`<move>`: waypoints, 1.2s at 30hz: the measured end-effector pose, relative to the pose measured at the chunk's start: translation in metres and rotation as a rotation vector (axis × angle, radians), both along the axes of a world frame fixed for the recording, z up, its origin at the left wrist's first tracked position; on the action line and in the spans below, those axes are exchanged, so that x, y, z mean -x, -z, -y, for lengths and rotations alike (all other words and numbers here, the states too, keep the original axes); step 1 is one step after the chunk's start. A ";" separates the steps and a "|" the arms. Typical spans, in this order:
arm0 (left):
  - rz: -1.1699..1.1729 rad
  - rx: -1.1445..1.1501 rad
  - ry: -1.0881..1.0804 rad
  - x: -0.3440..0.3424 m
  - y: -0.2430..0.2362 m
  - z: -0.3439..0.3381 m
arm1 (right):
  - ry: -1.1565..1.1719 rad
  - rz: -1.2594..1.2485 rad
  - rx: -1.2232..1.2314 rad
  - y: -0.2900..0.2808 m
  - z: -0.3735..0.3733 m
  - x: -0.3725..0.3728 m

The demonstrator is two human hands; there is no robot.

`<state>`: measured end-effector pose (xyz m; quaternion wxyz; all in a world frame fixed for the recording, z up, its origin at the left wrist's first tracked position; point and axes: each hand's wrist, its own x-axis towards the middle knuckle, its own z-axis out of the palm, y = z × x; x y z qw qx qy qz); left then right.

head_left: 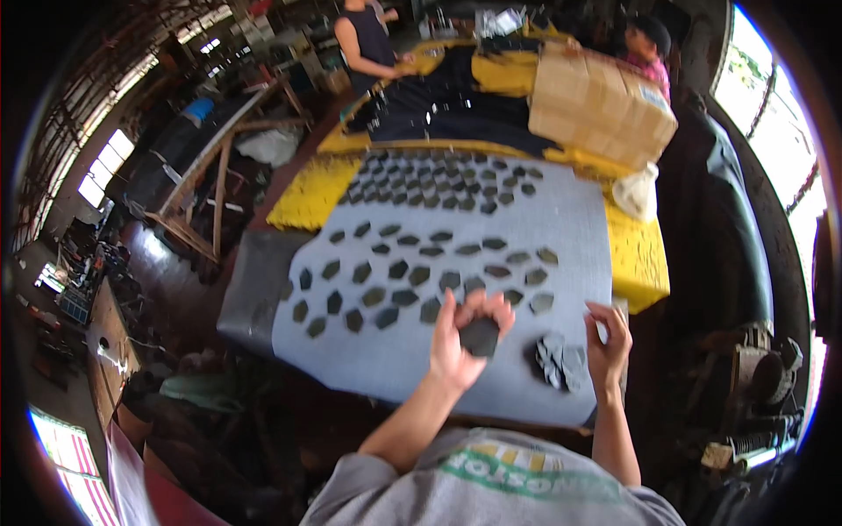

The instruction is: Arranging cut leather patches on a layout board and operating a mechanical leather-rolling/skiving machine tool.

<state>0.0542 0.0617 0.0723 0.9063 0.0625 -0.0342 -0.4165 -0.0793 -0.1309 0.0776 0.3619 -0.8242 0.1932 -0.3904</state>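
Note:
My left hand (pixel 456 346), palm up, has its fingers curled round a small dark flat-sided piece (pixel 479 337); whether it is one piece or a stack I cannot tell. Beneath and beyond it, many dark, mostly five-sided cut pieces (pixel 399 269) lie spread on a grey-blue sheet (pixel 561 237). The far ones sit in close rows, the nearer ones more loosely. At the sheet's right edge my right hand (pixel 609 346) is raised with fingers loosely bent and apart, nothing visible in them. A heap of dark pieces (pixel 560 361) lies between my hands.
A big taped cardboard box (pixel 601 105) stands at the table's far right, with a pale bag (pixel 637 193) near it. Black material (pixel 438 105) covers the yellow far surface. Two people stand beyond. To the left is a wooden frame (pixel 219 175); dark rolled material (pixel 728 202) lies right.

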 end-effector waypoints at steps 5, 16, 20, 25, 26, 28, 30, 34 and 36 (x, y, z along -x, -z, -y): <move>0.033 -0.008 0.025 -0.011 -0.017 0.014 | -0.275 -0.045 0.033 -0.043 -0.045 -0.015; 0.118 -0.206 0.080 0.008 -0.036 0.034 | -0.472 -0.060 0.122 -0.057 -0.062 -0.026; 0.265 -0.377 0.101 0.011 -0.029 0.041 | -0.518 -0.110 0.131 -0.057 -0.063 -0.026; 0.370 -0.546 0.027 0.020 -0.025 0.045 | -0.569 -0.232 0.097 -0.056 -0.062 -0.030; 0.342 -0.600 0.013 0.020 -0.024 0.044 | -0.581 -0.222 0.100 -0.055 -0.062 -0.031; 0.340 -0.556 0.035 0.019 -0.021 0.039 | -0.576 -0.256 0.082 -0.054 -0.063 -0.031; 0.290 -0.418 0.156 0.018 -0.015 0.030 | -0.597 -0.243 0.090 -0.054 -0.062 -0.030; 0.320 -0.471 0.135 0.020 -0.006 0.021 | -0.602 -0.190 0.143 -0.052 -0.066 -0.033; 0.322 -0.579 0.103 0.030 -0.005 0.017 | -0.586 -0.191 0.143 -0.051 -0.069 -0.036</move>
